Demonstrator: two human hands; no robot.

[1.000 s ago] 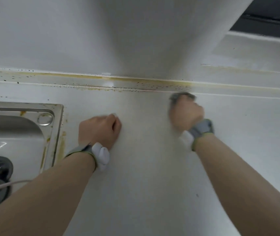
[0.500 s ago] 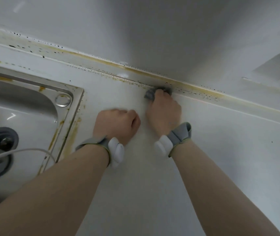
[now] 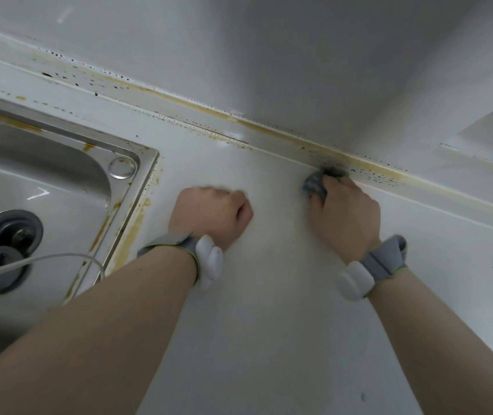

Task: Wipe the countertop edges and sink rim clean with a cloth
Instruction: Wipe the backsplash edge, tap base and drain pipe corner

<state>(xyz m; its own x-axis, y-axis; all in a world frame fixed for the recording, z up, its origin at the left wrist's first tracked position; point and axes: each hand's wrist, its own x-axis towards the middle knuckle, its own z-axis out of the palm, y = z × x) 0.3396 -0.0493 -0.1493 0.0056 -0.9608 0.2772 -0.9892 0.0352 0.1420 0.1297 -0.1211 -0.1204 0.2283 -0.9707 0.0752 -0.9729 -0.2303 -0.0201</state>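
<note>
My right hand [image 3: 345,217] grips a small grey-blue cloth [image 3: 317,184] and presses it against the stained back edge [image 3: 269,127] of the white countertop [image 3: 269,310], where it meets the wall. The cloth is blurred and mostly hidden by my fingers. That edge carries a yellow-brown streak and black specks. My left hand [image 3: 210,217] is curled into a fist, holds nothing, and rests on the countertop just right of the steel sink rim [image 3: 146,181]. Brown stains run along the rim's right side.
The steel sink [image 3: 44,187] fills the left, with a grey drain [image 3: 10,232] and a white cable [image 3: 29,262] across it. A white wall [image 3: 269,55] rises behind the counter. Both wrists wear grey bands with white pods.
My right hand has slid the cloth to the right along the back edge, away from my left fist. The view has tilted slightly; the left hand stays in place.
</note>
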